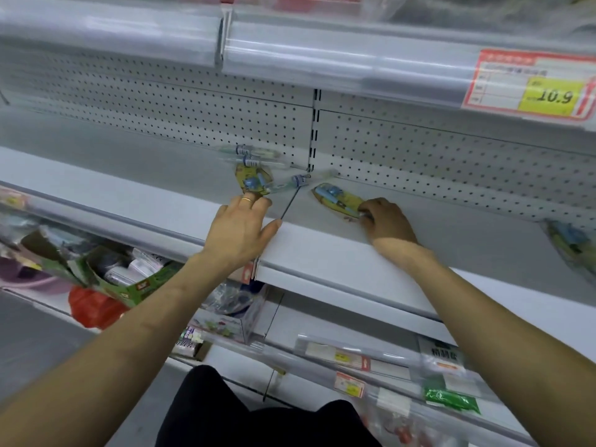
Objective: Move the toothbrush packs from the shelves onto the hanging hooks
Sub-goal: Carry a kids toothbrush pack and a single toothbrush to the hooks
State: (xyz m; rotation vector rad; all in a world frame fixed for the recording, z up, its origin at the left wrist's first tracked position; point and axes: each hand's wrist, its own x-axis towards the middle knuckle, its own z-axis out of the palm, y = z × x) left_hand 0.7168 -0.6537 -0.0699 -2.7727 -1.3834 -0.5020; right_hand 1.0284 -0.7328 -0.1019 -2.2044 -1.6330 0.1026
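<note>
Dark clothing (258, 417) of the person fills the bottom edge of the view, with both bare forearms reaching up from either side of it to the middle shelf (322, 250).

Left hand (240, 224): fingers extended forward, thumb splayed wide to the side, a ring on one finger. The fingertips meet the near edge of the left toothbrush pack (253, 180), which lies on the shelf close to the perforated back panel (193, 108). No curl around the pack is evident.

Right hand (387, 221): fingers curled, gripping the near end of the right toothbrush pack (335, 198), a yellow-and-blue pack lying flat on the shelf and angled toward the back panel.

Further packs: one rear pack (248, 153) behind the left one (blurred, detail not legible) and one far-right pack (571, 243) at the frame edge, well apart from both hands. All four are on the shelf.

A red-and-yellow price tag (529, 85) reading 10.9 sits on the upper shelf rail. Green cartons (129, 285) occupy the lower shelf, left.
</note>
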